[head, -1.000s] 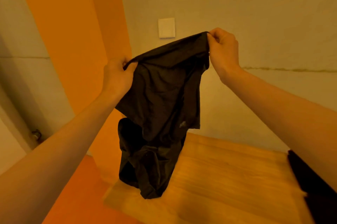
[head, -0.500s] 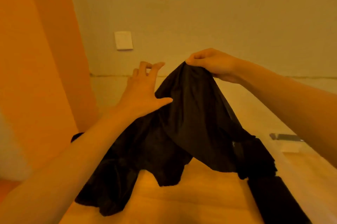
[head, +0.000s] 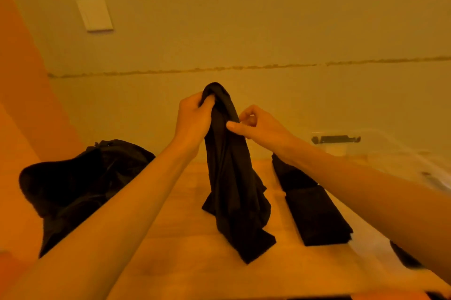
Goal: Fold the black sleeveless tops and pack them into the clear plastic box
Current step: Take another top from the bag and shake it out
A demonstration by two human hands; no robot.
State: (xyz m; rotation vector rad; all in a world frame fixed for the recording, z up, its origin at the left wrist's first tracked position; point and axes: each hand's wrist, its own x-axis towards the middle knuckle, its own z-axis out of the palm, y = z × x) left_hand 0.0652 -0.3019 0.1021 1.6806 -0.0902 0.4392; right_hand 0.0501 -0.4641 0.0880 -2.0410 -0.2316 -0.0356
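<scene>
Head view: a black top point(head: 234, 190) is held up in a bunch, its upper end gripped in the curled fingers of the left hand point(head: 194, 121) and pinched between thumb and forefinger of the right hand point(head: 261, 129). Its lower end is rested on the table point(head: 183, 263) below both hands. A loose pile point(head: 78, 182) is seen left of the left hand, folded tops point(head: 314, 216) under the right wrist, and the box point(head: 390, 153) right of the right hand.

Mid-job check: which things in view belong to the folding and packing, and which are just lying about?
Job: held black top, gripped by left hand and right hand; unfolded pile; folded stack; clear plastic box.
Lying about: wall plate; wooden table, only the work surface.
</scene>
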